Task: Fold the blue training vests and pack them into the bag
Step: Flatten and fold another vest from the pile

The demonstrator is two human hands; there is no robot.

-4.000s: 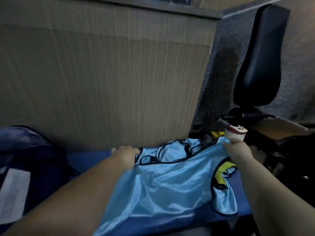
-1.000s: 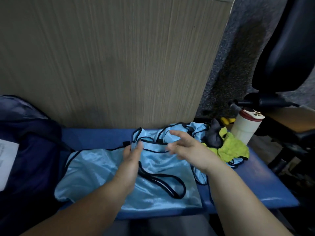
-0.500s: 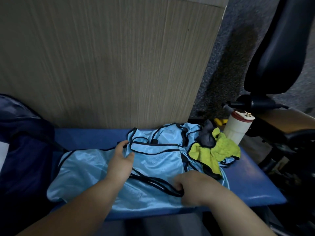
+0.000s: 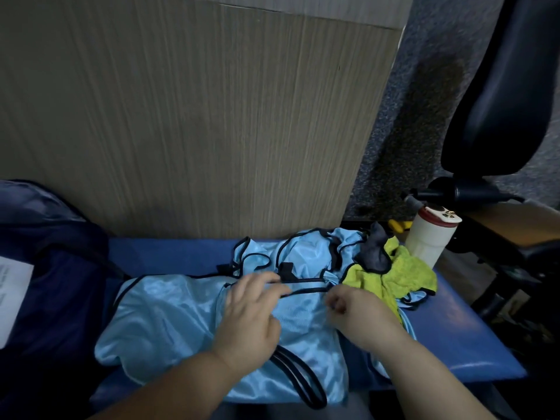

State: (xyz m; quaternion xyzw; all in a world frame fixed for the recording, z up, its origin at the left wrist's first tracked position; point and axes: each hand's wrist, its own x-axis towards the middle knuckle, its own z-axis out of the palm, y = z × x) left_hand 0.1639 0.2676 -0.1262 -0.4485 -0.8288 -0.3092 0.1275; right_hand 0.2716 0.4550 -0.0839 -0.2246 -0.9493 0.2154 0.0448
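A shiny light-blue training vest (image 4: 169, 322) with black trim lies spread across a blue bench (image 4: 472, 338). More blue vests (image 4: 306, 253) are bunched behind it. My left hand (image 4: 248, 319) rests on the vest's middle, its fingers on the black-edged fold. My right hand (image 4: 357, 310) pinches the same black trim just to the right. A dark navy bag (image 4: 51, 286) stands at the bench's left end with a white paper (image 4: 12, 298) on it.
A yellow-green cloth (image 4: 406, 274) and a dark grey rag (image 4: 375, 253) lie at the right of the vests. A white bottle with a red-rimmed lid (image 4: 430, 234) stands behind them. A wooden panel (image 4: 197, 116) rises behind the bench; a black chair (image 4: 500, 86) is on the right.
My right hand has come up from the vest's front edge to the black trim beside my left hand. The vest's front part now lies folded over.
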